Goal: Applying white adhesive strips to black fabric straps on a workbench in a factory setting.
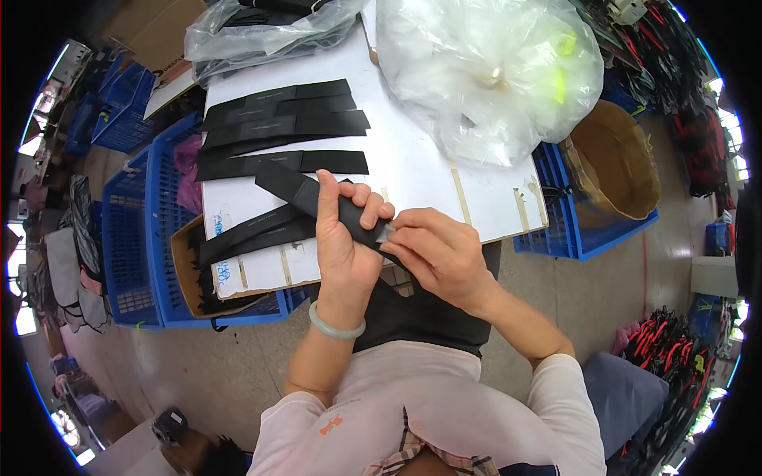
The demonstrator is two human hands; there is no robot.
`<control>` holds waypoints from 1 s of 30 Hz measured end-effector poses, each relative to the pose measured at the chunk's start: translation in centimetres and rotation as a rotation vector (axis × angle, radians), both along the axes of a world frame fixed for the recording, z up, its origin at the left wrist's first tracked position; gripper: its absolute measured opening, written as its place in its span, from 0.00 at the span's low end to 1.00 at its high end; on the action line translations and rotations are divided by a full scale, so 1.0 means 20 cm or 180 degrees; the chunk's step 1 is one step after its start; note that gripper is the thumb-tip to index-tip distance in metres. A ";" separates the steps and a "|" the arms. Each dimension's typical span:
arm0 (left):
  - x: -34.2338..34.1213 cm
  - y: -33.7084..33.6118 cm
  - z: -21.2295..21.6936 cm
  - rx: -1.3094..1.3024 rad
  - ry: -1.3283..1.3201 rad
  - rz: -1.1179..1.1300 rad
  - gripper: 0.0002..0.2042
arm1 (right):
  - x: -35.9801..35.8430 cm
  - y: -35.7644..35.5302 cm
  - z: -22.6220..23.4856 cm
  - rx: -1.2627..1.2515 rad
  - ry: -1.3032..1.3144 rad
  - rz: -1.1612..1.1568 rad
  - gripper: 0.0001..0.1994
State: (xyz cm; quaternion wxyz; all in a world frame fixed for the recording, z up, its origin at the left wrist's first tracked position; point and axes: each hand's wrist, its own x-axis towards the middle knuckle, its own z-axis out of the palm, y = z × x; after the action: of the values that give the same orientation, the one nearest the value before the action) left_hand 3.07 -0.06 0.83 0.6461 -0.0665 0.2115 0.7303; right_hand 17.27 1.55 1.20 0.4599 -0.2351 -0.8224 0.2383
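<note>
My left hand (346,230) is wrapped round a black fabric strip (290,187) just over the near edge of the table, thumb pointing up. The strip's far end sticks out to the left past the thumb. With bent, pinching fingers, my right hand (440,255) meets the strip's near end, where a small whitish piece (386,232) shows at the fingertips. What that piece is I cannot make out. More black strips (284,127) lie side by side on the white tabletop beyond my left hand, and others (258,230) lie left of it.
A large clear plastic bag (484,79) covers the table's far right; another plastic bag (274,40) with dark contents lies at the far left. Blue crates (131,238) flank the table on the left. On the right, a blue crate (591,246) holds a brown cardboard container (615,170).
</note>
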 end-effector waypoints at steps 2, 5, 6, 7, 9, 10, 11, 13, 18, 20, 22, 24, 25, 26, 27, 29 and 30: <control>-0.04 0.01 0.00 0.0060 -0.0183 0.0017 0.19 | 0.03 -0.01 0.01 0.0108 -0.0485 -0.0138 0.13; -0.06 0.00 0.00 0.0081 -0.0330 0.0072 0.19 | 0.03 -0.01 0.04 0.0253 -0.0780 -0.0107 0.18; -0.05 0.00 0.00 0.0082 -0.0342 0.0061 0.19 | 0.03 -0.01 0.04 0.0253 -0.0792 -0.0118 0.18; -0.04 0.00 0.01 0.0120 -0.0325 0.0036 0.19 | 0.03 -0.02 0.02 0.0153 -0.0841 -0.0138 0.18; -0.03 0.01 0.02 0.0157 -0.0310 0.0013 0.19 | 0.03 -0.03 0.01 0.0051 -0.0892 -0.0156 0.19; -0.03 0.01 0.02 0.0195 -0.0335 0.0003 0.19 | 0.03 -0.03 0.01 0.0045 -0.0881 -0.0165 0.19; -0.03 0.01 0.02 0.0234 -0.0359 -0.0005 0.19 | 0.03 -0.02 0.01 0.0040 -0.0868 -0.0172 0.19; -0.03 0.01 0.02 0.0291 -0.0301 0.0012 0.19 | 0.03 -0.03 -0.01 0.0040 -0.0852 -0.0168 0.19; 0.00 -0.01 0.05 0.0466 0.0463 0.0191 0.20 | 0.03 -0.04 -0.04 0.0074 -0.0847 -0.0115 0.19; 0.04 -0.02 0.07 0.0905 0.1346 0.0140 0.21 | 0.05 -0.03 -0.10 -0.0137 -0.0305 -0.0057 0.17; 0.08 -0.04 0.06 0.1285 0.1463 0.0137 0.22 | 0.07 -0.05 -0.11 -0.0057 -0.0268 -0.0051 0.17; 0.08 -0.05 0.05 0.1560 0.1436 0.0094 0.24 | 0.08 -0.07 -0.16 -0.0137 -0.0005 -0.0064 0.18; 0.09 -0.06 0.09 0.1534 0.1417 0.0104 0.25 | 0.08 -0.07 -0.17 -0.0074 0.0105 -0.0039 0.20; 0.09 -0.07 0.11 0.1509 0.1397 0.0109 0.27 | 0.09 -0.08 -0.17 -0.0049 0.0102 -0.0021 0.20; 0.07 -0.08 0.12 0.1556 0.1337 0.0062 0.29 | 0.10 -0.09 -0.18 -0.0114 0.0043 -0.0030 0.20; 0.02 -0.07 0.12 0.1513 0.1661 0.0002 0.29 | 0.11 -0.09 -0.18 -0.0123 -0.0079 -0.0080 0.20; 0.01 -0.07 0.11 0.1428 0.1987 -0.0043 0.29 | 0.10 -0.09 -0.16 -0.0107 -0.0079 -0.0077 0.20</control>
State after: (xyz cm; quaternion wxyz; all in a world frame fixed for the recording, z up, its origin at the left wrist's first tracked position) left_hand 3.23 -1.50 2.95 0.5539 0.3035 0.2334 0.7393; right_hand 19.33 -0.23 -2.09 0.4485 -0.2557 -0.8211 0.2436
